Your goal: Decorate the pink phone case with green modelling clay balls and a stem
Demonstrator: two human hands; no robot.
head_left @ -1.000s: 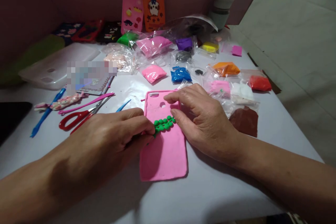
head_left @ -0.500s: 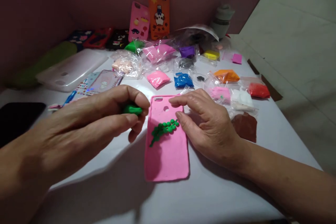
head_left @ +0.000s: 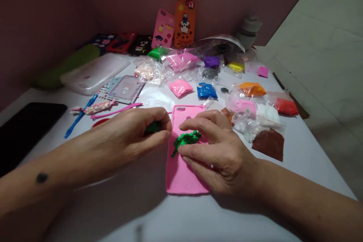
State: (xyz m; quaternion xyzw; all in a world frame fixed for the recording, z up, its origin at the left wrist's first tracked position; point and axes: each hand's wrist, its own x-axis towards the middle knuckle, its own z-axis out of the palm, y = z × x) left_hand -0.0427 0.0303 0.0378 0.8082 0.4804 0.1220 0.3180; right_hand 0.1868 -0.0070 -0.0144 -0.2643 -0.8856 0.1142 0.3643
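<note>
A pink phone case [head_left: 185,179] lies flat on the table in front of me. On it is a sprig of small green clay balls [head_left: 185,138] set along a stem. My left hand [head_left: 141,130] is closed around a lump of green clay [head_left: 153,127], mostly hidden by the fingers, left of the case. Over the case, my right hand [head_left: 218,151] has its thumb and a finger pinched together at the sprig's lower edge. Whatever sits between those fingertips is too small or hidden to make out.
Bagged clay, including blue [head_left: 207,91] and orange [head_left: 252,89], spreads across the back and right. A black phone [head_left: 28,128], a blue tool [head_left: 81,116], a pink tool [head_left: 119,111] and a clear case [head_left: 96,73] lie left. An orange case [head_left: 185,20] leans against the wall.
My right hand has come down from the case's upper edge to the green sprig, its fingers pinching. The left hand still holds the green clay. The view has shifted slightly left.
</note>
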